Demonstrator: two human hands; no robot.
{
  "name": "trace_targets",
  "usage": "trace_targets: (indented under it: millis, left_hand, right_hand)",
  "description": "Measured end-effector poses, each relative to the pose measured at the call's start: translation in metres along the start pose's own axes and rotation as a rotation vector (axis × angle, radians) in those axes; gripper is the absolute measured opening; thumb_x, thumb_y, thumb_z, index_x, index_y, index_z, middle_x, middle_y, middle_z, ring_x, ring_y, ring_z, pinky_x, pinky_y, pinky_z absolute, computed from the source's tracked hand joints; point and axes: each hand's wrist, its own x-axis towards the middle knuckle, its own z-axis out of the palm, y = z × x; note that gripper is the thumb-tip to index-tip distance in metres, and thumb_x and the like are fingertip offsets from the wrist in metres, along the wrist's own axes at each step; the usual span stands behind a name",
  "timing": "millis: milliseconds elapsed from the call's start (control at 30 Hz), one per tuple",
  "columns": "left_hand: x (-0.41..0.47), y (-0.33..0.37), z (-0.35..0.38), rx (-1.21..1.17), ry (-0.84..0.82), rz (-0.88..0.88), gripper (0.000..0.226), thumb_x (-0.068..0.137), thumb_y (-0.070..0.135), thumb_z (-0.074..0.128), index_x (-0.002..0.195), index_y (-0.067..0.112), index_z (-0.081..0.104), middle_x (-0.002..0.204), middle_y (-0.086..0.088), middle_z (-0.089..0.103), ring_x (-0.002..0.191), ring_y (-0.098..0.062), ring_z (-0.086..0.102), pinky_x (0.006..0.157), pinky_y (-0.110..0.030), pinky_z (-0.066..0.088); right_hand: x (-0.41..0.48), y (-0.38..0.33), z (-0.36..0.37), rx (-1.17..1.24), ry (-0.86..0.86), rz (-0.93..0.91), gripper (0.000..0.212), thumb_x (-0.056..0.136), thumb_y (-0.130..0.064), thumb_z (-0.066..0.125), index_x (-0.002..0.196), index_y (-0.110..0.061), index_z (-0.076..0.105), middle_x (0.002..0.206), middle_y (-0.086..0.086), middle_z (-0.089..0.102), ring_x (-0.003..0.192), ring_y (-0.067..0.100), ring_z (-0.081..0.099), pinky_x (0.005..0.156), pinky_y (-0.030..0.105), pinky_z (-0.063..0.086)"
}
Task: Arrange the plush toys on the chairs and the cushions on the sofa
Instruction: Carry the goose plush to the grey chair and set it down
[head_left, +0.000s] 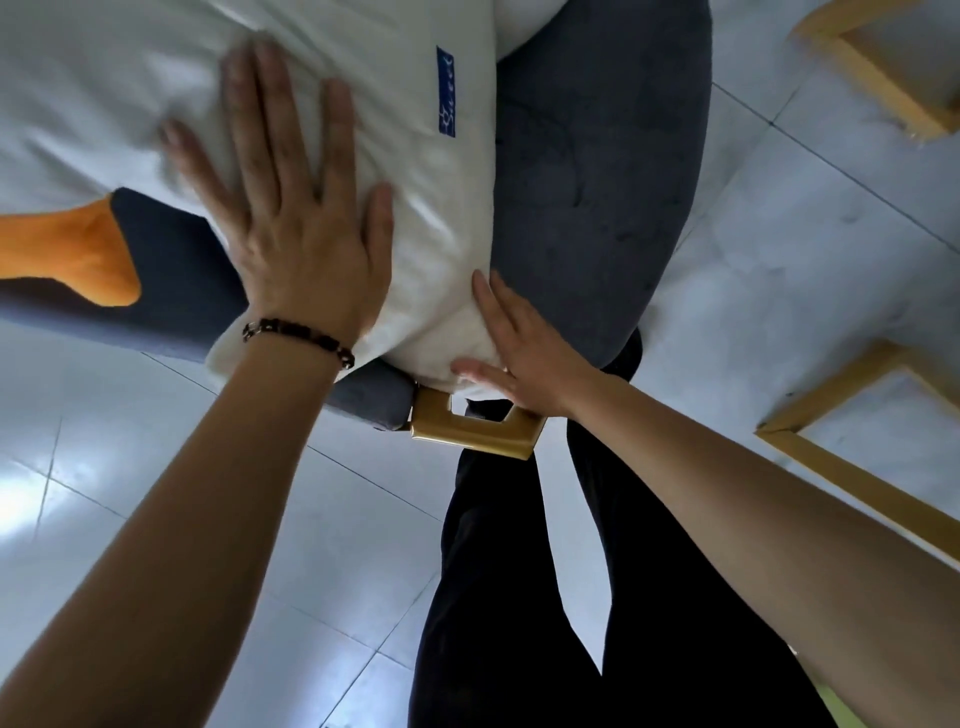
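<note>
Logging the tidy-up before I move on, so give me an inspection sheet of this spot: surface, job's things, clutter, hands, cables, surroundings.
Surface: grey padded seat on a wooden frame.
Job's things: white stuffed item with a blue label, lying against a grey plush bulk; orange patch at left.
Clutter: nothing seen.
Hands: left hand pressed flat on the white stuffed item; right hand touching its lower edge, fingers straight.
Cables: nothing seen.
Surroundings: pale tiled floor; wooden frames at right.
</note>
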Motion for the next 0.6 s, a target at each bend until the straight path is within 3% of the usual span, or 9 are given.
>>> trace_targets:
  millis: [200, 300, 433, 600]
  left_hand:
    - [-0.013, 0.003, -0.004, -0.05, -0.093, 0.011, 0.062, 0.106, 0.049, 0.025, 0.159, 0.018, 0.021, 0.166, -0.025, 0.008, 0.155, -0.041, 0.007, 0.118, -0.069, 0.001]
    - [-0.035, 0.002, -0.022, -0.136, -0.204, 0.073, 0.064, 0.105, 0.05, 0.027, 0.16, 0.018, 0.021, 0.168, -0.022, 0.004, 0.156, -0.038, 0.001, 0.12, -0.068, 0.001]
    - [-0.061, 0.007, -0.091, -0.484, -0.212, -0.139, 0.064, 0.104, 0.049, 0.026, 0.16, 0.019, 0.022, 0.169, -0.011, 0.009, 0.157, -0.028, 0.005, 0.124, -0.057, 0.0]
    - [-0.103, -0.006, -0.202, -0.871, -0.051, -0.301, 0.065, 0.102, 0.045, 0.036, 0.158, 0.014, 0.027, 0.167, -0.008, 0.022, 0.155, -0.025, 0.017, 0.125, -0.046, 0.019]
  right_hand:
    - [-0.009, -0.009, -0.014, -0.105, -0.069, 0.108, 0.088, 0.098, -0.069, 0.035, 0.159, -0.033, -0.017, 0.171, 0.007, -0.007, 0.156, 0.033, 0.012, 0.12, 0.052, 0.026]
    - [-0.033, -0.018, -0.027, -0.144, -0.104, 0.16, 0.073, 0.104, -0.06, 0.028, 0.162, -0.031, -0.004, 0.171, 0.011, 0.003, 0.153, 0.038, 0.022, 0.118, 0.051, 0.031]
    - [-0.091, -0.056, -0.066, -0.08, 0.158, 0.152, 0.067, 0.106, -0.056, 0.028, 0.163, -0.023, 0.012, 0.17, 0.011, 0.013, 0.154, 0.031, 0.021, 0.12, 0.046, 0.029]
    - [-0.176, -0.124, -0.131, 0.055, 0.545, 0.095, 0.068, 0.105, -0.057, 0.03, 0.163, -0.025, 0.012, 0.17, 0.004, 0.016, 0.155, 0.022, 0.019, 0.122, 0.042, 0.028]
